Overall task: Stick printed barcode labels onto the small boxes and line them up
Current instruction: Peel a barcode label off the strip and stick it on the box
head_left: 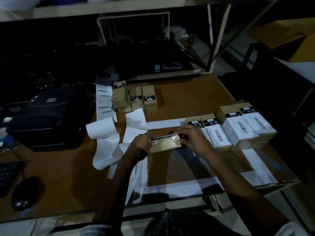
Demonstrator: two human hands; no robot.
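Note:
A small tan box (166,143) lies on the brown table (187,97) in front of me. My left hand (142,142) grips its left end and my right hand (192,137) grips its right end, fingers curled over the top. To the right, several boxes with white barcode labels (238,128) stand side by side in a row. At the back, three unlabelled tan boxes (134,97) stand together. A strip of printed barcode labels (104,103) hangs from the printer side, and peeled white backing paper (109,138) curls on the table to my left.
A black label printer (47,120) sits at the left, with a black mouse (23,193) and a keyboard edge (6,174) near the front left. Metal shelving (213,40) rises behind the table. The scene is dim.

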